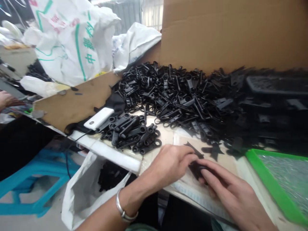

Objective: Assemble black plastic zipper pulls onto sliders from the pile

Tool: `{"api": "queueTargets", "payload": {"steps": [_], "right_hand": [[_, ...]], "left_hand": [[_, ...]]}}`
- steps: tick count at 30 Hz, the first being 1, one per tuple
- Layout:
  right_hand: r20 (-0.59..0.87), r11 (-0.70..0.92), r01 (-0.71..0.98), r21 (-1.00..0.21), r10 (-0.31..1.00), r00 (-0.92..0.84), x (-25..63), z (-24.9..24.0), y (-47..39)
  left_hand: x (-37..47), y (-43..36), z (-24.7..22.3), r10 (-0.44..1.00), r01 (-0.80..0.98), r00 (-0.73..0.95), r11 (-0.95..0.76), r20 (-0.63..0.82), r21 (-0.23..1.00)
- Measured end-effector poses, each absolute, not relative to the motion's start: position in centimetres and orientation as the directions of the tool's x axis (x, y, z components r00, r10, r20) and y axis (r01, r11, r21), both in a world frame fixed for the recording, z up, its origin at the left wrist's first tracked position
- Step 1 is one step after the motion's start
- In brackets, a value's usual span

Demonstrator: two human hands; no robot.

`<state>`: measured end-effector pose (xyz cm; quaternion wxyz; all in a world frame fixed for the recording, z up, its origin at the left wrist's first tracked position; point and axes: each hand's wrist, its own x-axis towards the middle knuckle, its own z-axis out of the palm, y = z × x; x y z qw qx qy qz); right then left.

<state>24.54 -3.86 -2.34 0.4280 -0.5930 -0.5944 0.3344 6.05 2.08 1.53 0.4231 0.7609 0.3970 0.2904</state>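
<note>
Near the table's front edge, my right hand [228, 186] is closed around a black plastic part [197, 171], thumb on one side and fingers on the other. My left hand [172, 160] meets it from the left, its fingers bent together at the part's upper end; whatever those fingertips pinch is hidden. Just beyond the fingers lies another dark, flat piece [194, 149]. To the left sits a small heap of black ring-ended plastic parts [132, 131], and a much larger pile of similar parts [168, 93] spreads behind.
A green tray [267, 179] of small clear pieces stands at right. A white power bank [99, 118] with a cable lies left. Below hangs an open white sack [79, 192] beside a blue stool [36, 179]. Cardboard [233, 35] walls the back. Another person's hand [8, 99] shows far left.
</note>
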Motion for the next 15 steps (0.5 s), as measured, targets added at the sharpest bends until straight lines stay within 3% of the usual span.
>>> {"api": "queueTargets", "payload": {"steps": [3,6,8,11,13,15], "right_hand": [[-0.075,-0.115,0.201,-0.973,0.978,0.194,22.8,-3.0,-3.9],[-0.153,-0.144,-0.056,-0.988,0.958,0.241,21.1,-3.2,-3.8],[-0.142,-0.131,-0.062,-0.989,0.961,0.236,20.5,-3.3,-3.7],[0.081,-0.021,0.315,-0.949,0.948,0.307,21.2,-3.5,-3.3],[0.235,0.052,0.614,-0.788,0.946,0.221,22.2,-3.7,-3.0],[0.233,0.098,0.765,-0.637,0.97,0.07,23.1,-3.8,-3.0]], "left_hand": [[6.5,1.1,-0.3,0.923,-0.06,0.384,0.024,0.001,0.998],[6.8,0.4,-1.6,0.907,-0.397,0.418,0.234,-0.052,0.888],[6.7,0.3,-2.0,0.901,-0.482,0.429,0.291,-0.067,0.826],[6.3,0.5,-1.9,0.911,-0.486,0.383,0.338,-0.151,0.806],[6.0,0.7,-1.8,0.902,-0.44,0.358,0.391,-0.241,0.809],[5.8,0.9,-1.8,0.885,-0.405,0.353,0.437,-0.303,0.803]]}}
